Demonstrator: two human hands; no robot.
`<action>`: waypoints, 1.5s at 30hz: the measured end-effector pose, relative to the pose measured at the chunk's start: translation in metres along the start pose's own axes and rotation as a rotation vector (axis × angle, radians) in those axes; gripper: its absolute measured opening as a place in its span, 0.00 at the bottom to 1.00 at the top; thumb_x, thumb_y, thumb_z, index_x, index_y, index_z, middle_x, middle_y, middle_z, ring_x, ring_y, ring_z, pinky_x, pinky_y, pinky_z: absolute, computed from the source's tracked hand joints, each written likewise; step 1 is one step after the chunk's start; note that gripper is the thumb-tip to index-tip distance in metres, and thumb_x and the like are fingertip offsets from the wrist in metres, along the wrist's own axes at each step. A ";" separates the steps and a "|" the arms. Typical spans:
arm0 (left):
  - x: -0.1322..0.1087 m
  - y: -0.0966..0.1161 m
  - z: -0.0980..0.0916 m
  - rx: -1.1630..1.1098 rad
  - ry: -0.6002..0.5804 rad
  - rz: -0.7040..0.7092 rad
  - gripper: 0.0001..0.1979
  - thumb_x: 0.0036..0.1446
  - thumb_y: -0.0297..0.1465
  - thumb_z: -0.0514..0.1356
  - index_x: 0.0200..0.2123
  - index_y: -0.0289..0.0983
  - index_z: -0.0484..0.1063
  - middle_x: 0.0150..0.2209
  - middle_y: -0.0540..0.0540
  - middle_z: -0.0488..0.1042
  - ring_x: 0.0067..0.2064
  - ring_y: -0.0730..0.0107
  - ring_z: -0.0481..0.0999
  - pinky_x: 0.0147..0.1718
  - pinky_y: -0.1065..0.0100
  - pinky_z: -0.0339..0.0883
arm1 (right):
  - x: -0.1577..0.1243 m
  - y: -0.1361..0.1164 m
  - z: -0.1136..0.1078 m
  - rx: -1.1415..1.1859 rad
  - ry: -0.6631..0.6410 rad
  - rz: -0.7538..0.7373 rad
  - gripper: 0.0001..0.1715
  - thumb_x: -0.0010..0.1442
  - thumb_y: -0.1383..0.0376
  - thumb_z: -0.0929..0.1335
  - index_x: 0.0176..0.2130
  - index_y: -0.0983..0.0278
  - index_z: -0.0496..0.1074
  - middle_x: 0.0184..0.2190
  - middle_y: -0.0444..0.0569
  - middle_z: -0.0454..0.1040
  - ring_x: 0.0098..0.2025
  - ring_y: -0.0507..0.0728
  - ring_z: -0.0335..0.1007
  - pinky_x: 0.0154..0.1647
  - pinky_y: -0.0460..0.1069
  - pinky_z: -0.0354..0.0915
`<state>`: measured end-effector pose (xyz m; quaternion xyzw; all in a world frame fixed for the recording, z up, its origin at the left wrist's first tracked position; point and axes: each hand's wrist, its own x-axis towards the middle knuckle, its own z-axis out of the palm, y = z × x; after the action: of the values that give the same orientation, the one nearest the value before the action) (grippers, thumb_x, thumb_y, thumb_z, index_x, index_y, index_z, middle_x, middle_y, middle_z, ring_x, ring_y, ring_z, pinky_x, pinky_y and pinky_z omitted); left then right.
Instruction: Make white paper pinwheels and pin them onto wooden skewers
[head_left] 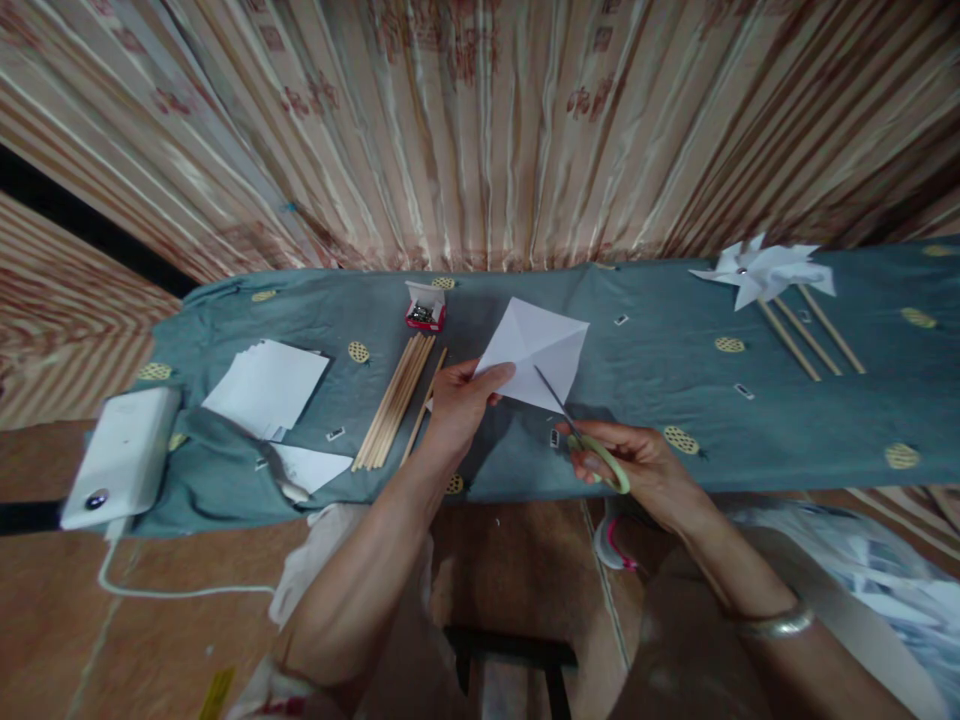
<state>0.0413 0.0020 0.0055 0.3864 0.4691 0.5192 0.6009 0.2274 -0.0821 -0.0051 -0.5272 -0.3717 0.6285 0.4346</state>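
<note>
My left hand (465, 400) pinches a white square sheet of paper (540, 335) by its left corner, thumb on top. Diagonal crease lines cross the sheet, which is held above the cloth. My right hand (626, 455) has its fingers through the light green handles of a pair of scissors (577, 430). Their blades lie at the paper's lower right side, pointing in toward the middle. Whether the blades are parted cannot be made out.
Wooden sticks (394, 400) and a red box of small metal pieces (426, 308) lie left of my hands. Further left are stacked white paper (270, 385) and a white device with a cable (124, 455). Paper pinwheels on sticks (772, 270) lie right on the green cloth (645, 350).
</note>
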 end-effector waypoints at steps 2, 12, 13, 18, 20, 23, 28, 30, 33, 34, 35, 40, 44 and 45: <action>0.000 0.000 0.000 0.007 0.007 -0.004 0.12 0.35 0.35 0.70 0.15 0.35 0.72 0.16 0.53 0.66 0.19 0.81 0.59 0.19 0.73 0.51 | 0.000 -0.001 0.001 0.001 0.001 -0.005 0.24 0.37 0.54 0.81 0.36 0.57 0.83 0.19 0.43 0.75 0.20 0.48 0.66 0.21 0.44 0.65; 0.000 -0.003 -0.001 0.013 0.002 -0.007 0.12 0.35 0.35 0.70 0.16 0.34 0.72 0.17 0.53 0.66 0.20 0.80 0.60 0.20 0.73 0.52 | -0.001 -0.002 0.001 0.007 -0.014 -0.003 0.24 0.38 0.53 0.81 0.36 0.58 0.83 0.19 0.42 0.74 0.21 0.48 0.66 0.22 0.44 0.65; 0.000 -0.003 -0.001 0.012 0.001 -0.004 0.12 0.35 0.36 0.70 0.16 0.35 0.72 0.16 0.53 0.66 0.20 0.80 0.60 0.20 0.73 0.52 | -0.001 -0.002 0.000 0.005 -0.016 -0.002 0.23 0.38 0.53 0.80 0.36 0.58 0.83 0.19 0.42 0.73 0.21 0.48 0.66 0.22 0.43 0.65; -0.001 -0.002 0.000 -0.004 0.000 0.000 0.12 0.35 0.35 0.70 0.16 0.35 0.72 0.17 0.53 0.67 0.19 0.80 0.59 0.19 0.74 0.52 | -0.001 0.000 -0.001 -0.018 -0.025 -0.028 0.23 0.41 0.53 0.80 0.38 0.59 0.82 0.20 0.43 0.74 0.22 0.48 0.66 0.23 0.44 0.66; -0.001 -0.002 0.001 -0.005 0.005 -0.001 0.12 0.35 0.35 0.70 0.16 0.35 0.72 0.16 0.53 0.66 0.19 0.80 0.59 0.19 0.74 0.51 | -0.001 0.001 -0.001 -0.033 -0.020 -0.029 0.24 0.41 0.53 0.80 0.38 0.59 0.83 0.20 0.43 0.74 0.21 0.48 0.66 0.23 0.45 0.66; -0.001 -0.002 0.001 -0.010 0.008 -0.008 0.11 0.35 0.34 0.70 0.16 0.35 0.72 0.16 0.53 0.66 0.19 0.80 0.59 0.19 0.74 0.52 | -0.001 0.000 0.000 -0.025 -0.007 -0.028 0.23 0.39 0.53 0.80 0.36 0.59 0.83 0.20 0.43 0.74 0.20 0.48 0.65 0.21 0.44 0.65; -0.001 -0.001 0.001 -0.007 0.022 -0.017 0.11 0.35 0.35 0.70 0.17 0.35 0.74 0.18 0.52 0.68 0.20 0.80 0.61 0.19 0.74 0.53 | -0.001 -0.002 0.002 -0.031 -0.004 -0.038 0.23 0.38 0.53 0.80 0.36 0.58 0.83 0.19 0.43 0.75 0.20 0.48 0.65 0.20 0.44 0.65; -0.001 -0.002 0.001 0.003 0.028 -0.020 0.11 0.35 0.35 0.70 0.17 0.35 0.74 0.18 0.52 0.68 0.20 0.80 0.61 0.19 0.74 0.53 | -0.001 -0.002 0.002 -0.035 0.001 -0.027 0.23 0.38 0.53 0.80 0.36 0.58 0.83 0.19 0.43 0.75 0.19 0.48 0.66 0.21 0.44 0.66; -0.001 -0.002 0.001 0.000 0.025 -0.017 0.11 0.35 0.35 0.70 0.17 0.35 0.74 0.18 0.52 0.69 0.20 0.80 0.61 0.19 0.74 0.53 | -0.001 -0.002 0.001 -0.031 0.004 -0.016 0.23 0.38 0.54 0.80 0.36 0.59 0.83 0.19 0.43 0.75 0.20 0.48 0.66 0.21 0.45 0.66; 0.000 -0.002 0.001 -0.006 0.021 -0.014 0.12 0.35 0.35 0.70 0.17 0.35 0.73 0.18 0.52 0.68 0.20 0.80 0.61 0.19 0.74 0.53 | -0.001 -0.002 0.001 -0.033 0.000 -0.014 0.23 0.38 0.54 0.80 0.36 0.59 0.83 0.19 0.43 0.75 0.20 0.48 0.66 0.21 0.45 0.67; 0.000 -0.003 0.001 -0.013 0.017 -0.011 0.12 0.35 0.35 0.71 0.17 0.35 0.73 0.18 0.52 0.68 0.20 0.80 0.60 0.19 0.74 0.52 | -0.001 -0.003 0.001 -0.033 -0.008 -0.013 0.23 0.39 0.54 0.80 0.36 0.59 0.83 0.19 0.43 0.75 0.20 0.48 0.66 0.21 0.45 0.67; 0.001 -0.003 -0.001 -0.028 0.017 -0.007 0.12 0.35 0.35 0.71 0.17 0.34 0.74 0.18 0.52 0.69 0.20 0.80 0.61 0.19 0.74 0.53 | -0.002 -0.002 0.000 -0.018 -0.057 0.000 0.23 0.40 0.54 0.80 0.38 0.58 0.82 0.21 0.43 0.75 0.22 0.49 0.66 0.24 0.45 0.66; 0.004 -0.001 -0.005 -0.044 0.059 -0.027 0.12 0.34 0.35 0.72 0.20 0.34 0.75 0.20 0.51 0.71 0.21 0.79 0.63 0.21 0.74 0.56 | -0.003 -0.002 -0.004 -0.058 -0.114 -0.007 0.26 0.42 0.52 0.79 0.40 0.60 0.82 0.22 0.44 0.74 0.25 0.49 0.65 0.26 0.45 0.65; 0.004 0.000 -0.006 -0.052 0.068 -0.032 0.13 0.33 0.35 0.73 0.20 0.34 0.76 0.21 0.51 0.72 0.21 0.79 0.65 0.21 0.74 0.57 | -0.004 -0.002 -0.006 -0.066 -0.129 -0.005 0.26 0.43 0.52 0.79 0.41 0.61 0.81 0.23 0.44 0.74 0.25 0.49 0.65 0.26 0.45 0.64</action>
<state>0.0358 0.0061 0.0033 0.3452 0.4815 0.5346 0.6026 0.2339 -0.0852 -0.0029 -0.4986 -0.4211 0.6474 0.3936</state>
